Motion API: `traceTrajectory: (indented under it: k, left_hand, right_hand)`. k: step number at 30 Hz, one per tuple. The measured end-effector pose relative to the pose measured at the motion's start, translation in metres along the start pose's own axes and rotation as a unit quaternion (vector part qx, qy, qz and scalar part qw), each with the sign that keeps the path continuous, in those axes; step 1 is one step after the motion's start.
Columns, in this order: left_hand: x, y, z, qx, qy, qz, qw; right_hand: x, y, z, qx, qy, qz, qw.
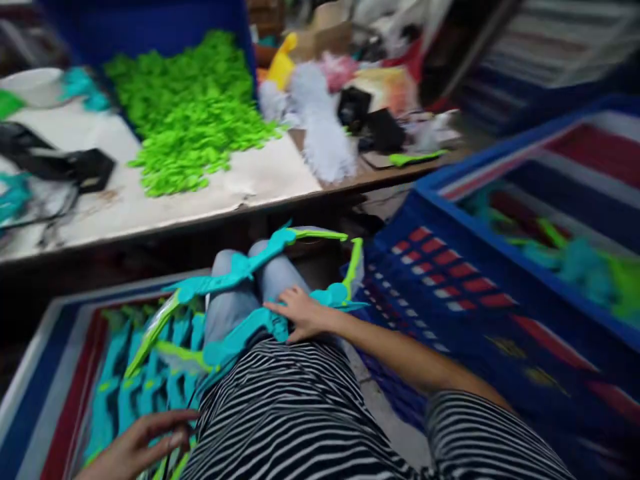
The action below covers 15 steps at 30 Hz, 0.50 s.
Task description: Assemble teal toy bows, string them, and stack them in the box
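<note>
Two turquoise toy bows with lime-green tips lie across the lap. My right hand [305, 315] is on the middle of the nearer toy bow [245, 331], with its fingers on the far side and thumb on the near side. The farther toy bow [240, 267] rests over the knees, and no hand touches it. At the lower left, my left hand [145, 443] has its fingers stretched out and apart. Beside it runs a thin dark string; whether the fingers touch it I cannot tell. Several similar bows [107, 407] stand in rows in a striped-lined container next to this hand.
A worktable [240, 197] runs across the front, bearing a heap of small lime-green parts [190, 113] spilling from a blue bin [150, 23]. Bags and clutter sit farther right. At my right stands a blue crate [425, 200] with turquoise and green pieces inside.
</note>
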<state>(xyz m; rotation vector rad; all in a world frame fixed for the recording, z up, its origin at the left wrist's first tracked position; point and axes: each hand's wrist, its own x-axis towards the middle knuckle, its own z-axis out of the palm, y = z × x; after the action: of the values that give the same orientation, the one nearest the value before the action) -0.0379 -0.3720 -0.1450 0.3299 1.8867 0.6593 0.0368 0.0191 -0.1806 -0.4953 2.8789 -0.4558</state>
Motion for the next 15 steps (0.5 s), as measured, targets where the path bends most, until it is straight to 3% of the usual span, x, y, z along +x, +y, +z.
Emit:
traceTrajectory:
  k: [4, 10, 12, 15]
  left_hand:
    - [-0.008, -0.002, 0.015, -0.097, 0.056, -0.041, 0.993]
    - [0.013, 0.013, 0.012, -0.027, 0.131, 0.002, 0.991]
    - [0.017, 0.026, 0.004, -0.011, 0.211, 0.036, 0.977]
    - [0.035, 0.062, -0.007, 0.025, 0.360, 0.140, 0.922]
  right_hand:
    - [0.003, 0.009, -0.006, 0.003, 0.026, -0.007, 1.000]
    - [0.003, 0.014, -0.003, -0.019, 0.074, 0.012, 0.997]
    - [0.005, 0.014, 0.002, -0.022, 0.080, 0.027, 0.996]
    - [0.006, 0.010, 0.005, -0.016, 0.069, 0.041, 0.997]
